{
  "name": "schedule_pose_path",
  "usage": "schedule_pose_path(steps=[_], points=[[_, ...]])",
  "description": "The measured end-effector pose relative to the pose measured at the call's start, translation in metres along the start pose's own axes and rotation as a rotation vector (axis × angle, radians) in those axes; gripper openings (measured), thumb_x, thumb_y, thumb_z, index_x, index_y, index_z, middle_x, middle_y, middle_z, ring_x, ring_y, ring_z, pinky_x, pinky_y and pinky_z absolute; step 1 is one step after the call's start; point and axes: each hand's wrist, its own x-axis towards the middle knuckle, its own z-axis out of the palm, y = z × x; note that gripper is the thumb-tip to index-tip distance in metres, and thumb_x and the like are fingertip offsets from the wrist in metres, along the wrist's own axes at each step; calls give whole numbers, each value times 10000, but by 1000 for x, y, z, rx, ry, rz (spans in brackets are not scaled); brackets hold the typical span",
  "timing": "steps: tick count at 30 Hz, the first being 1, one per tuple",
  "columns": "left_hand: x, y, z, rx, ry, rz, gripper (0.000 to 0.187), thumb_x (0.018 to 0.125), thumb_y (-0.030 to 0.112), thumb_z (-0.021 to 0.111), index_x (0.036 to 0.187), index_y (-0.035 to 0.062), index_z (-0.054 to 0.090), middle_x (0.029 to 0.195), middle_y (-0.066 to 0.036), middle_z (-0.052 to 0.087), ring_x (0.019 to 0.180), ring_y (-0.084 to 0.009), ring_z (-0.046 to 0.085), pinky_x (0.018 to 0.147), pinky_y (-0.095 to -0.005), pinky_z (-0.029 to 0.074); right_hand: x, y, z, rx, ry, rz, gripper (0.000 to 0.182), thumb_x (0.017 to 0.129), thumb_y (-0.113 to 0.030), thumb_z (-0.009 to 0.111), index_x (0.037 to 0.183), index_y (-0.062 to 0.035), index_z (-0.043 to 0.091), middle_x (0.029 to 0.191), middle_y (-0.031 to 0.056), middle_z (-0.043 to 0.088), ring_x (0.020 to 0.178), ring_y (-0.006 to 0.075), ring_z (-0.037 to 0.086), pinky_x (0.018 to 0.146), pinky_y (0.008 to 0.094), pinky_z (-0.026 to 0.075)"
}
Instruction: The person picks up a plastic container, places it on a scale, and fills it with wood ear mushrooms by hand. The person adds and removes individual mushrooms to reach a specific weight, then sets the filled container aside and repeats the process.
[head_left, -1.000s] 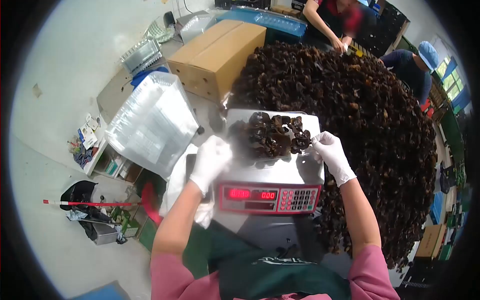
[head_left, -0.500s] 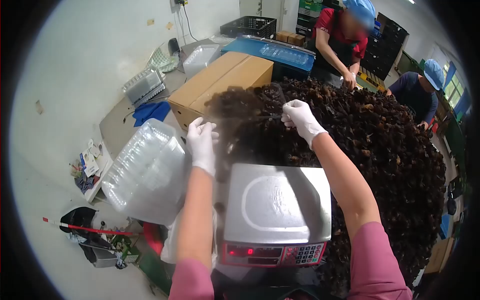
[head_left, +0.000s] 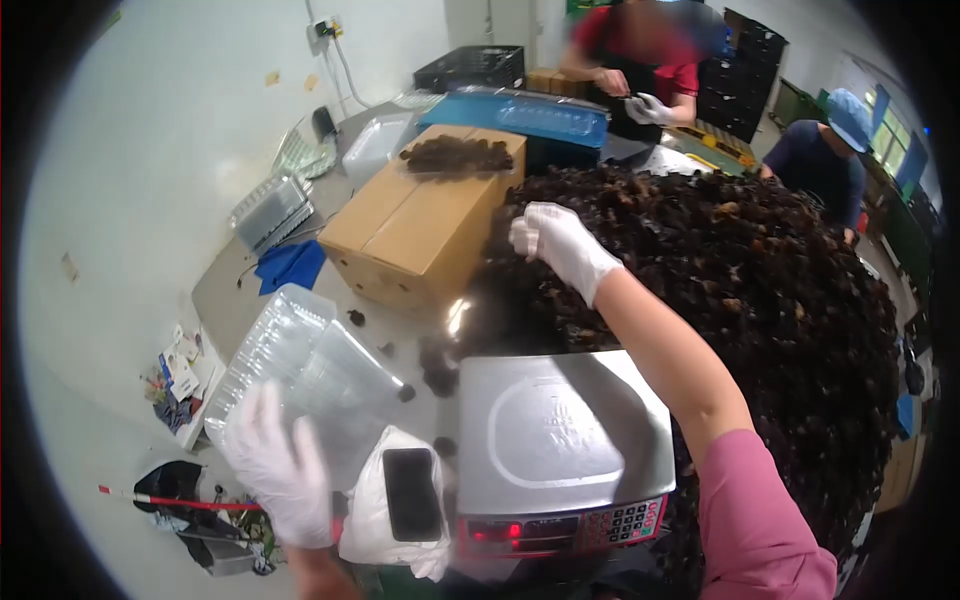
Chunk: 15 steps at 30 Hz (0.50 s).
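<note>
My left hand (head_left: 275, 465), in a white glove, is over the lower left of the stack of clear plastic trays (head_left: 310, 370), its fingers spread and slightly blurred, holding nothing visible. My right hand (head_left: 545, 238), also gloved, hovers at the near left edge of the dark, leafy pile (head_left: 700, 260) with its fingers curled; whether anything is between them is too small to tell. A clear tray of dark pieces (head_left: 457, 157) rests on the cardboard box (head_left: 400, 220). The silver scale (head_left: 555, 430) with a lit red display lies below my right hand, nothing on its plate.
A black phone (head_left: 412, 495) lies on a white cloth (head_left: 370, 500) left of the scale. A blue lid (head_left: 520, 118) and a black crate (head_left: 470, 70) are behind the box. Two co-workers (head_left: 680, 80) (head_left: 820, 165) stand beyond the pile.
The filled tray held between my hands is now on the cardboard box. My left hand has moved down and left to the tray stack; my right hand has shifted left.
</note>
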Motion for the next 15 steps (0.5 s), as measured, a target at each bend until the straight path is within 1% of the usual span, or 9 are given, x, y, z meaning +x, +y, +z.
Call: schedule_pose_path(steps=[1,2,4,6,7,8,11,14,15], points=[[-7,-21,-4,122,-63,-19,384,959,128,601,1312,-22,606,1315,-194,575,1201,-394,518,1088,-517,346,-48,-16,16,-44,122,42,207,1038,-109,576,1227,-28,550,1056,117,670,848,202,666,783,354,585],[-14,-42,-4,168,-77,15,302,972,142,582,1224,-19,626,1197,-189,593,1132,-391,524,1059,-521,358,-72,-10,-8,52,-70,63,311,1028,-97,594,1316,-5,521,1066,117,666,823,173,643,756,327,567],[-26,-72,-1,128,-182,35,238,960,122,586,1152,-12,629,1084,-177,588,1086,-383,524,1037,-524,362,-157,-39,-7,-104,74,133,501,1013,-69,596,1470,43,425,1086,112,662,796,135,613,730,307,553],[-22,-71,-6,87,-134,127,178,939,120,606,1072,2,623,1029,-167,575,1056,-378,525,1003,-521,371,-227,-52,-26,-284,148,127,456,997,-58,586,1425,71,496,1089,121,674,793,115,606,779,294,555],[-24,-71,-11,73,-118,168,151,929,119,616,1032,9,620,1001,-162,569,1041,-375,525,986,-520,375,-263,-55,-40,-284,170,111,492,988,-142,639,1417,67,519,1110,111,689,789,107,619,740,259,544],[-24,-75,-12,59,-141,166,128,918,119,626,993,16,606,990,-162,563,1031,-376,523,967,-517,377,-299,-65,-41,-313,261,144,466,992,-122,636,1402,70,528,1068,102,692,783,106,613,731,260,528],[-17,-93,3,-20,-161,151,167,866,120,679,832,54,529,903,-147,546,946,-365,530,895,-502,389,-397,-72,-57,-178,463,106,347,1024,-41,561,1354,70,558,985,101,695,735,106,587,690,267,506],[-9,-116,10,-218,-339,31,166,848,122,698,834,58,546,841,-121,554,888,-349,547,885,-498,400,-489,-61,-77,-62,644,24,310,1022,-66,547,1302,51,606,972,110,710,727,131,610,685,299,529],[-8,-119,14,-220,-286,41,182,817,113,733,814,65,557,790,-104,554,837,-338,552,850,-484,417,-517,-57,-81,-51,698,18,313,1026,-90,541,1301,41,613,974,102,713,732,137,627,678,298,525]])
